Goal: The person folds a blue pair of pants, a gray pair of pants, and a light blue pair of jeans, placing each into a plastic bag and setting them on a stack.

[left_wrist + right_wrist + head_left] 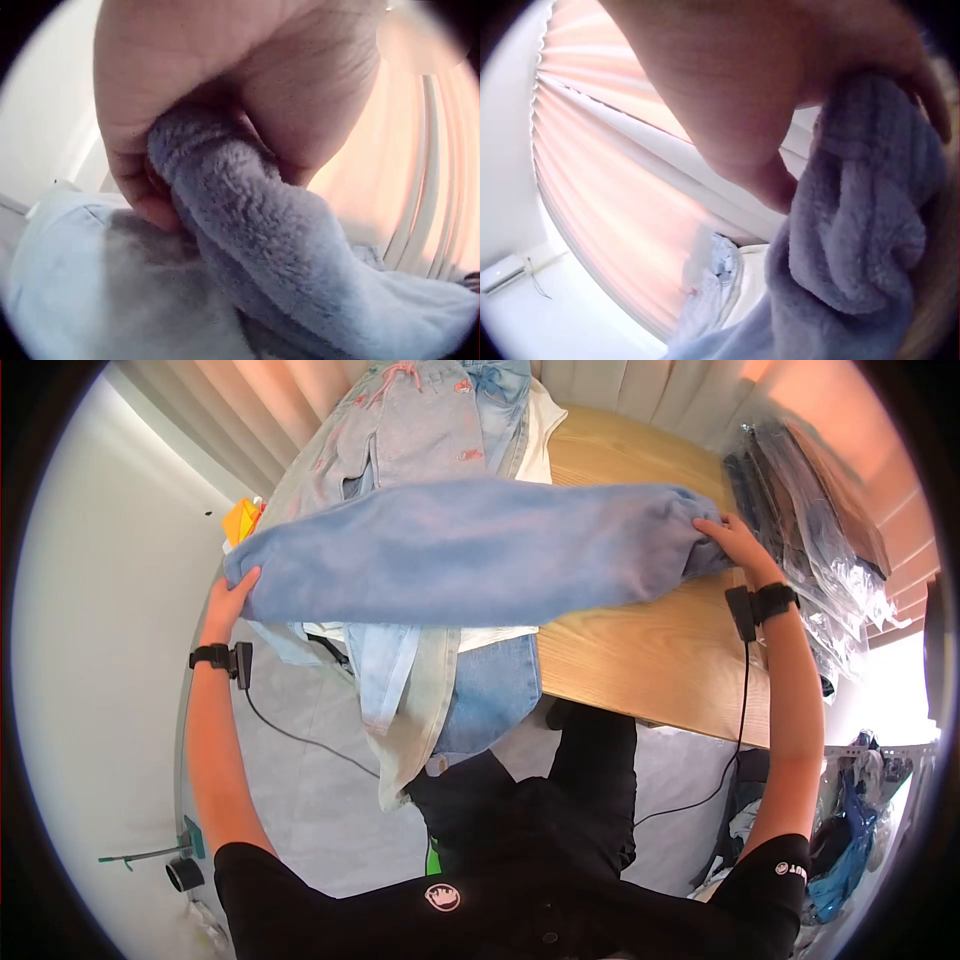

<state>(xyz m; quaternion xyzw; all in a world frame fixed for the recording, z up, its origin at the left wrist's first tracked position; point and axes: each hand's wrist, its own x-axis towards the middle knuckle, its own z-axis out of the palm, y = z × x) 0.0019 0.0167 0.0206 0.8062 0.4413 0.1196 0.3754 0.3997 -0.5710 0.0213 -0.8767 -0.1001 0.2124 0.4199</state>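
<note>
Head view: left hand (230, 598) and right hand (738, 543) grip the left and right ends of the blue fleece garment (450, 555), presumably for tautness above clothes pile (425, 435) and table (640, 655), contact beneath unclear.

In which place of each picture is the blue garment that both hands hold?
Head: blue garment spans the middle, above centre.
Left wrist: blue garment runs from centre to lower right.
Right wrist: blue garment occupies the right, reaching the bottom edge.
Shared landmark: pleated curtain.
</note>
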